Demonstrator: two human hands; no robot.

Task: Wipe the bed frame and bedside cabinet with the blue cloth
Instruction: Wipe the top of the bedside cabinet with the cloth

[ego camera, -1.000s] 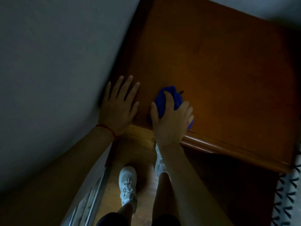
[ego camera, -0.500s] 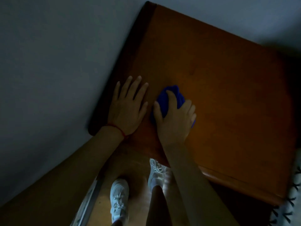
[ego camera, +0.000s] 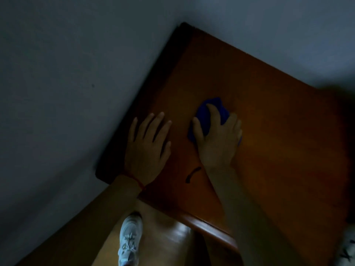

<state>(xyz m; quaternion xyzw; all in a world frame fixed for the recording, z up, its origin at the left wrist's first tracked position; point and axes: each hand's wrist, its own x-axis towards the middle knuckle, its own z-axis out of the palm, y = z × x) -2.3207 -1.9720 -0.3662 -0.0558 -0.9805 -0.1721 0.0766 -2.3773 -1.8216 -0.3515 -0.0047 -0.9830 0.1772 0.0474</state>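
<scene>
The light is dim, and much of the blue cloth [ego camera: 208, 114] is hidden under the right hand [ego camera: 218, 140]; only its far part and a sliver past the little finger show. That hand lies on top of the bunched cloth, its fingers [ego camera: 213, 112] bent over it and grasping it against the top of the bedside cabinet [ego camera: 278, 131], near the middle of the wood. The left hand [ego camera: 148, 144] rests flat just beside it, fingers released and spread, close to the cabinet's left edge where the wood meets the wall [ego camera: 67, 83]. A red string [ego camera: 134, 179] circles the left wrist. A short dark mark [ego camera: 193, 174] lies on the wood between the two wrists; what it is cannot be made out. The cabinet's right side fades into blur and shadow. The far and right parts of the top lie bare. Below the rounded front edge, one white shoe [ego camera: 129, 240] stands on the floor [ego camera: 169, 244], cut off by the frame.
</scene>
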